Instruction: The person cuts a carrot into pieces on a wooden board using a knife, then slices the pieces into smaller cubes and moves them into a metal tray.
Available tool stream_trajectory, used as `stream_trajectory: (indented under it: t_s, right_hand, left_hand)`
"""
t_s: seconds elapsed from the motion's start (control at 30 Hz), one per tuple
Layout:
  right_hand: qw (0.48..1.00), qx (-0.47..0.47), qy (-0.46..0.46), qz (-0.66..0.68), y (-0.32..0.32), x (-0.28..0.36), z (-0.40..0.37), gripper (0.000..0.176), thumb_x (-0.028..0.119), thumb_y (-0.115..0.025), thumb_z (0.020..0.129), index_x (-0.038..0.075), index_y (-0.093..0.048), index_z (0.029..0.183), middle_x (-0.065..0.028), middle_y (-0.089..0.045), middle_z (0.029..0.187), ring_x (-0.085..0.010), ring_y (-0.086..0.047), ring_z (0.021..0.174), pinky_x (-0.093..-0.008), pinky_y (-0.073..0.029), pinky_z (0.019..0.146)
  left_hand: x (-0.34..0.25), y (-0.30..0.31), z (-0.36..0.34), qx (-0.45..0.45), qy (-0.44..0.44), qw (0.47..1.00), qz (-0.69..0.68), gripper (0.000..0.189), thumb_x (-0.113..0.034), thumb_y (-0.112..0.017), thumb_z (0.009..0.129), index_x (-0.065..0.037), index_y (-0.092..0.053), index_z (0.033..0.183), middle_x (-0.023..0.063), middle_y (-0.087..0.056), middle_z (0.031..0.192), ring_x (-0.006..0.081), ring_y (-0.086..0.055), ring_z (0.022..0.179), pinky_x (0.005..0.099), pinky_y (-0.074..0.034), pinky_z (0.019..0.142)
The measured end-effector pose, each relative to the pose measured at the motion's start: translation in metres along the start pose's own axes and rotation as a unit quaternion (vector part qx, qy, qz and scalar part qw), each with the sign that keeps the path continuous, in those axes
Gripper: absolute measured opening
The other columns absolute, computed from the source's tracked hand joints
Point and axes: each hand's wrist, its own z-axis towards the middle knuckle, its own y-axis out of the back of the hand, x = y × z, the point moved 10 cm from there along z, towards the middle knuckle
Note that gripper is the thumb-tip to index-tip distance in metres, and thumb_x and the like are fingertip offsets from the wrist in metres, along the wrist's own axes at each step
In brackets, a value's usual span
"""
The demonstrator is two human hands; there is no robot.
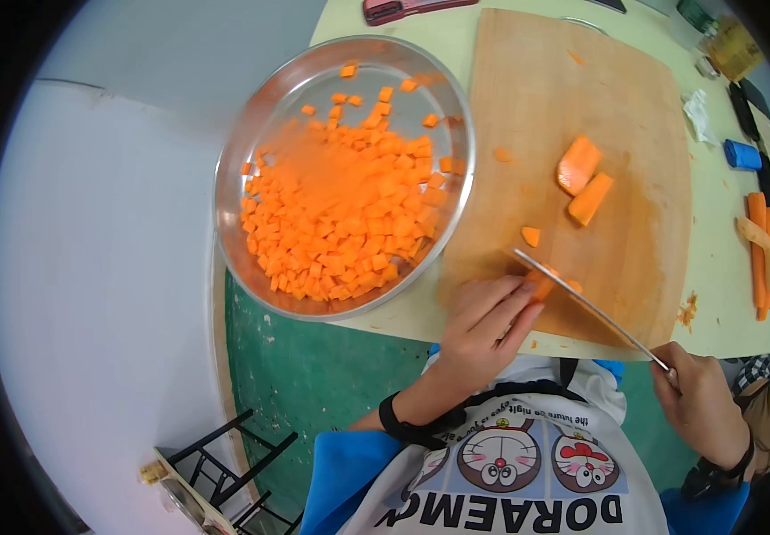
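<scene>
My left hand [483, 323] has its fingers closed on a carrot piece [541, 282] near the front edge of a wooden cutting board [528, 80]. In my right hand [704, 401] is the handle of a knife [608, 318]. Its blade slants across the board, just beyond my left fingertips and over the carrot, hiding part of it. Two larger carrot chunks [591, 199] lie further back on the board, with a small carrot bit [530, 236] closer to the blade. Left of the board, a round metal pan [225, 201] holds many diced carrot cubes [340, 241].
Whole carrots [757, 259] lie on the table's right side, near a blue roll [742, 155] and a crumpled white tissue [698, 114]. A dark red object [416, 9] sits at the back edge. Below left stands a black-framed stool [225, 464] beside the wall.
</scene>
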Motion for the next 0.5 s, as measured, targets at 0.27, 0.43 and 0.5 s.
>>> stream_trajectory:
  t_s: [0.27,0.43,0.5]
  right_hand:
    - [0.999,0.022,0.03,0.006,-0.007,-0.006,-0.005,0.019,0.01,-0.06,0.078,0.005,-0.05,0.093,-0.0107,-0.056,0.063,-0.0304,-0.057,0.056,-0.0382,-0.046,0.047]
    - [0.998,0.016,0.049,-0.028,-0.006,-0.003,-0.007,0.019,0.011,-0.06,0.078,0.007,-0.048,0.092,-0.0074,-0.05,0.059,-0.0275,-0.054,0.05,-0.037,-0.043,0.043]
    - [0.998,0.016,0.052,-0.025,-0.007,-0.004,-0.007,0.02,0.011,-0.061,0.077,0.007,-0.048,0.092,-0.0074,-0.049,0.059,-0.0274,-0.054,0.05,-0.037,-0.043,0.043]
  left_hand:
    - [0.006,-0.006,-0.008,0.04,0.04,0.998,0.026,0.026,0.004,-0.075,0.061,0.003,-0.065,0.085,0.0126,-0.063,0.088,0.025,-0.061,0.073,0.0316,-0.046,0.065]
    - [0.0,-0.007,-0.002,0.061,0.013,0.996,0.057,0.024,0.005,-0.073,0.06,0.003,-0.065,0.083,0.013,-0.063,0.089,0.0266,-0.061,0.075,0.0316,-0.046,0.067]
    - [0.001,-0.006,-0.003,0.057,0.015,0.996,0.066,0.025,0.004,-0.073,0.059,0.003,-0.066,0.082,0.013,-0.063,0.09,0.0289,-0.06,0.078,0.033,-0.047,0.07]
